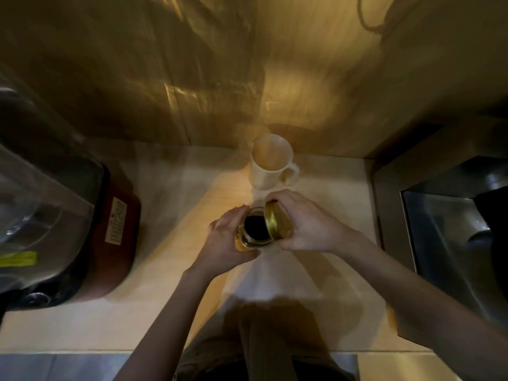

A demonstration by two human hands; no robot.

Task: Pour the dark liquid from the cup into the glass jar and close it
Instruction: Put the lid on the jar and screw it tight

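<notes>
One glass jar of dark liquid stands on the worktop, gripped by the left hand. The right hand pinches one gold lid, tilted at its rim. One white cup stands behind.

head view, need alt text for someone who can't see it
A left hand steadies a glass jar of dark liquid on a pale counter while the right hand tilts a gold lid at its mouth. A white cup stands behind.
</notes>
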